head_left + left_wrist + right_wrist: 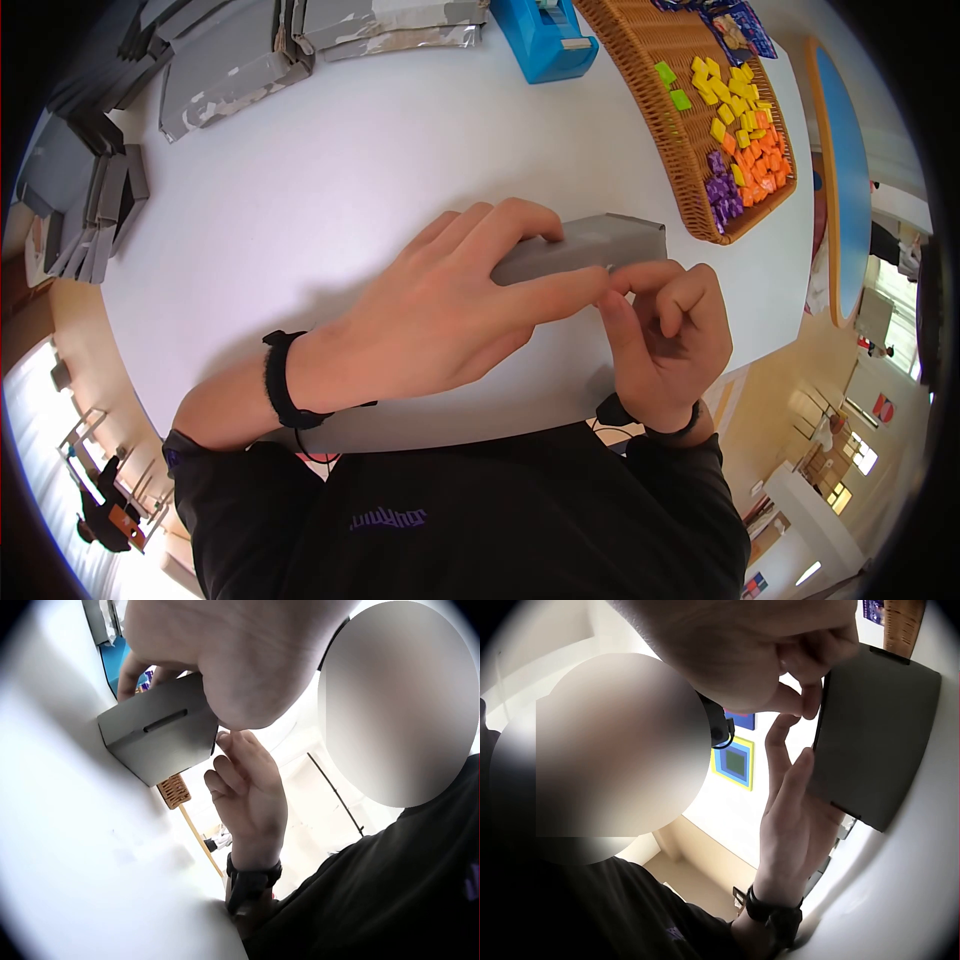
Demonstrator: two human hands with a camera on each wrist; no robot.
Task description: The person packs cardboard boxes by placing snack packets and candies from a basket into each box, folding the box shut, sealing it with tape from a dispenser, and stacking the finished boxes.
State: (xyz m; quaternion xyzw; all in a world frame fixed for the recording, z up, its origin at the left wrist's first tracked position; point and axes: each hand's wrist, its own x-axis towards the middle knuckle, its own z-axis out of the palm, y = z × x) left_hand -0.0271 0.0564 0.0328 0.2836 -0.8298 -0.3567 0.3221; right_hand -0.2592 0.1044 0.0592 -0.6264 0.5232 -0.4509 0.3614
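Observation:
A small grey cardboard box (600, 242) stands on the white table close to the person's body. The left hand (440, 300) holds it from above, its fingers over the far side and its index finger stretched toward the right hand. In the left wrist view, the end of the box (161, 735) shows a narrow slot. The right hand (672, 335) has thumb and fingers curled at the box's upper near edge, pinching there, with its fingertips beside the left index fingertip. In the right wrist view, a broad dark face of the box (881, 739) shows dark slits at its edges.
A wicker basket (672, 120) at the back right holds small yellow, orange, purple and green wrapped pieces and blue packets. Beside it stands a blue tape dispenser (550, 45). Grey boxes (225, 75) lie along the back left, and folded grey cardboard pieces (95, 210) stand at the left edge.

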